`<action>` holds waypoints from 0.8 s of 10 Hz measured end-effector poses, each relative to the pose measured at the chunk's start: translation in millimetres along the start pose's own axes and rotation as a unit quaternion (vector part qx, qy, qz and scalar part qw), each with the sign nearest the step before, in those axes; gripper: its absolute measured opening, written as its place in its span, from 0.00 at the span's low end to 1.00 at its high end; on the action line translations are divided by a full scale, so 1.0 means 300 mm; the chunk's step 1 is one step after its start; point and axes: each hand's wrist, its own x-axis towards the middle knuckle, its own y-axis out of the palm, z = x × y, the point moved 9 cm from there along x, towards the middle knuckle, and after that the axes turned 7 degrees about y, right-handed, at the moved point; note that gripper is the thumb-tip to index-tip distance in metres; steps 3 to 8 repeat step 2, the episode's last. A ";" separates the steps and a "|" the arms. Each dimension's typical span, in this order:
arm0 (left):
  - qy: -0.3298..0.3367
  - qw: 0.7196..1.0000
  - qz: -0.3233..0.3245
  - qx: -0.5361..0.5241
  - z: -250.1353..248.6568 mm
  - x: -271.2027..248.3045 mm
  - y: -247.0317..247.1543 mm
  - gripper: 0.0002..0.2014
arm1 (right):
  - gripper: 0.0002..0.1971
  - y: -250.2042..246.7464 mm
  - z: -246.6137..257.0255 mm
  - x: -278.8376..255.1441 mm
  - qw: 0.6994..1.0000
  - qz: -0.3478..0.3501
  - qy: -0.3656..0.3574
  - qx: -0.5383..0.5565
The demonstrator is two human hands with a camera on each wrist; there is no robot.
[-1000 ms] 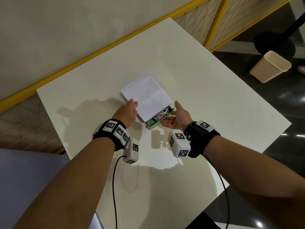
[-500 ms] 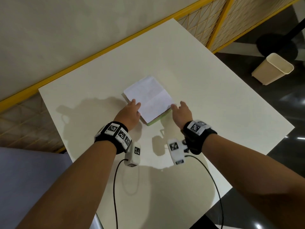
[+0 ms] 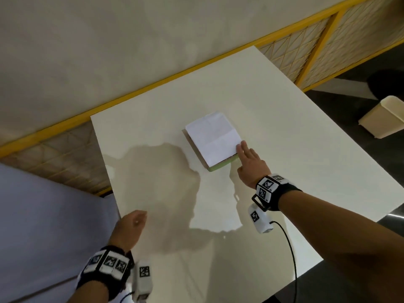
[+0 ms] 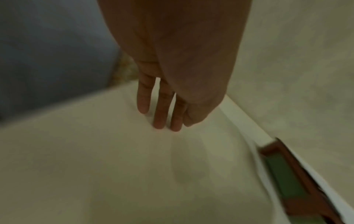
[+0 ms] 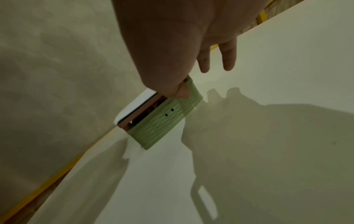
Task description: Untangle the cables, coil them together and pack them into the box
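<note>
**Lidded green box under the right hand, left hand at the tabletop's near edge**

A small pale-green ribbed box (image 3: 223, 166) sits near the middle of the white rectangular tabletop (image 3: 284, 132), covered by a flat brown lid with a creased white sheet of paper (image 3: 213, 142) lying on top. In the right wrist view the lid stands slightly raised above the box wall, leaving a dark slit; what lies inside cannot be made out.

The right hand (image 3: 251, 166) rests at the box's right corner. Its fingers (image 5: 229, 59) are straight and loosely spread, the thumb touching the lid's edge; nothing is gripped.

The left hand (image 3: 131, 226) is well apart from the box, over the tabletop's near left edge. In the left wrist view its fingers (image 4: 160, 109) hang straight and relaxed, close together, their tips just above or on the surface, holding nothing.

A cream plastic waste bin (image 3: 384, 117) stands on the dark floor beyond the tabletop's right side.
</note>
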 end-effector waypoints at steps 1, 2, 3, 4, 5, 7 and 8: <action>-0.067 0.997 -0.023 -0.021 0.283 -0.160 -0.002 0.07 | 0.38 -0.023 -0.004 -0.029 0.999 -0.028 -0.007 0.018; -0.128 0.991 0.037 0.011 0.655 -0.280 0.110 0.10 | 0.35 0.007 -0.059 -0.119 0.997 -0.040 0.023 0.066; -0.128 0.991 0.037 0.011 0.655 -0.280 0.110 0.10 | 0.35 0.007 -0.059 -0.119 0.997 -0.040 0.023 0.066; -0.128 0.991 0.037 0.011 0.655 -0.280 0.110 0.10 | 0.35 0.007 -0.059 -0.119 0.997 -0.040 0.023 0.066; -0.128 0.991 0.037 0.011 0.655 -0.280 0.110 0.10 | 0.35 0.007 -0.059 -0.119 0.997 -0.040 0.023 0.066; -0.128 0.991 0.037 0.011 0.655 -0.280 0.110 0.10 | 0.35 0.007 -0.059 -0.119 0.997 -0.040 0.023 0.066; -0.128 0.991 0.037 0.011 0.655 -0.280 0.110 0.10 | 0.35 0.007 -0.059 -0.119 0.997 -0.040 0.023 0.066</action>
